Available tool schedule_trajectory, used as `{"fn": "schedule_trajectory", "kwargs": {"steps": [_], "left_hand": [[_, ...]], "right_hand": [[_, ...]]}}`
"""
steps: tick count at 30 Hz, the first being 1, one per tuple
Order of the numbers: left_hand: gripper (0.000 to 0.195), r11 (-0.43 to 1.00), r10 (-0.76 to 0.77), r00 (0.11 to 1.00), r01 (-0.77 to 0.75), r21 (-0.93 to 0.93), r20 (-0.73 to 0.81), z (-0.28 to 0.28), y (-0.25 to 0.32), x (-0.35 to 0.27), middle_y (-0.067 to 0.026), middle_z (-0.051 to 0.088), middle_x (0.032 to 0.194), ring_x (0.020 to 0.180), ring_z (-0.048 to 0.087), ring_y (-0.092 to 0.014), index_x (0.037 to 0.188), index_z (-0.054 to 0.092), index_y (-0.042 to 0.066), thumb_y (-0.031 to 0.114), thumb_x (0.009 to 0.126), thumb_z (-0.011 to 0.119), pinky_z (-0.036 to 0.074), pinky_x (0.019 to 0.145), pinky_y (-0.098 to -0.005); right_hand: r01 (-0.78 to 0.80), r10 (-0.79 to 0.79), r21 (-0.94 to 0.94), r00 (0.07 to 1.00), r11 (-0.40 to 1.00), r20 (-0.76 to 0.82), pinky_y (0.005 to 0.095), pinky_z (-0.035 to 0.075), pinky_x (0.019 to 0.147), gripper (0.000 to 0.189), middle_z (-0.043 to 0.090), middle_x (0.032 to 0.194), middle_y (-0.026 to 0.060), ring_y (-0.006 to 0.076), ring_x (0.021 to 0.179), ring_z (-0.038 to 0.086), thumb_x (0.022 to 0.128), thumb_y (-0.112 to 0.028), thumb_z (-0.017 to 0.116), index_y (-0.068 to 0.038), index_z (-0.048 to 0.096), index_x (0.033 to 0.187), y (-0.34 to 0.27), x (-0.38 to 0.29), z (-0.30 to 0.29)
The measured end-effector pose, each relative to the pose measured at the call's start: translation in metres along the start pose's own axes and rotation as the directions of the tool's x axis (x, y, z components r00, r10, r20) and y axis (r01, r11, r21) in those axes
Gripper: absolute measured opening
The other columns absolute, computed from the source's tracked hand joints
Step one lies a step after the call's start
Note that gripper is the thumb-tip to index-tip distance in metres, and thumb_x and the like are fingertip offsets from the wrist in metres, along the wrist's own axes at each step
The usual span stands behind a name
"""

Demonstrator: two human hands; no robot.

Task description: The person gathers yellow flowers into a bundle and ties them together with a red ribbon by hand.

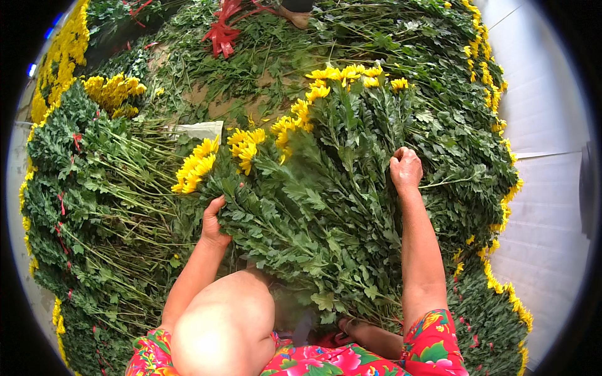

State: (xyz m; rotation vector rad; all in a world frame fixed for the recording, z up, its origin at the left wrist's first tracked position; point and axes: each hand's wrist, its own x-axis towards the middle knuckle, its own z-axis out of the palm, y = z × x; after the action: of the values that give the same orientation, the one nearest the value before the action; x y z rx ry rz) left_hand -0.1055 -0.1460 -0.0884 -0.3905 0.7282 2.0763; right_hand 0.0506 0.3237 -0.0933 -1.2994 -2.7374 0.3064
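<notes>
A wide sheaf of yellow chrysanthemums [320,207] lies fanned before me, its leafy green stems reaching down towards my feet. My left hand [216,223] grips the left edge of the sheaf just below a cluster of yellow blooms [196,167], its fingers partly hidden under the leaves. On the other side, my right hand [406,168] is closed in a fist against the stems near the sheaf's upper right. Whether a stem lies inside that fist cannot be told. More yellow flower heads [294,124] line the sheaf's far edge in an arc.
Bundled chrysanthemums with red ties [61,204] are stacked on the left. More stems [451,117] pile up on the right, beside a pale wall [548,202]. Red plastic strips [222,33] lie ahead, near another person's foot [295,18]. Loose leaves cover the brown floor [225,101].
</notes>
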Motion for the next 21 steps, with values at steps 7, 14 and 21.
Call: {"fn": "schedule_trajectory", "kwargs": {"steps": [7, 14, 21], "left_hand": [[0.048, 0.998, 0.031, 0.999, -0.028, 0.062, -0.044, -0.018, 0.002, 0.000, -0.0118, 0.072, 0.122, 0.109, 0.070, -0.028, 0.130, 0.065, 0.003, 0.032, 0.092, 0.064, 0.056, 0.098, -0.0451], [0.044, 0.999, -0.050, 0.997, 0.051, 0.018, -0.054, -0.001, 0.006, -0.013, -0.0089, 0.073, 0.114, 0.101, 0.071, -0.026, 0.125, 0.067, 0.007, 0.030, 0.088, 0.073, 0.058, 0.093, -0.0454], [0.046, 1.000, -0.015, 0.998, 0.014, 0.016, 0.054, -0.004, 0.008, -0.015, -0.0101, 0.073, 0.114, 0.101, 0.071, -0.026, 0.127, 0.065, 0.006, 0.030, 0.088, 0.072, 0.058, 0.093, -0.0458]], "right_hand": [[-0.009, 0.017, 0.122, 0.998, 0.993, -0.060, 0.0506, 0.055, 0.082, 0.040, 0.075, 0.100, 0.0157, 0.0414, 0.093, 0.070, 0.076, -0.021, 0.066, -0.015, 0.068, 0.115, -0.019, -0.013, -0.021], [0.153, -0.086, 0.752, 0.988, 0.641, -0.128, 0.0239, 0.046, 0.074, 0.039, 0.065, 0.101, 0.0009, 0.0092, 0.083, 0.055, 0.102, -0.010, 0.066, -0.005, 0.062, 0.140, -0.044, -0.092, -0.057], [0.335, -0.475, 0.706, 0.880, 0.624, 0.003, 0.0335, 0.056, 0.086, 0.041, 0.073, 0.119, 0.0143, 0.0219, 0.097, 0.072, 0.099, 0.001, 0.063, -0.009, 0.064, 0.138, -0.163, -0.157, -0.085]]}}
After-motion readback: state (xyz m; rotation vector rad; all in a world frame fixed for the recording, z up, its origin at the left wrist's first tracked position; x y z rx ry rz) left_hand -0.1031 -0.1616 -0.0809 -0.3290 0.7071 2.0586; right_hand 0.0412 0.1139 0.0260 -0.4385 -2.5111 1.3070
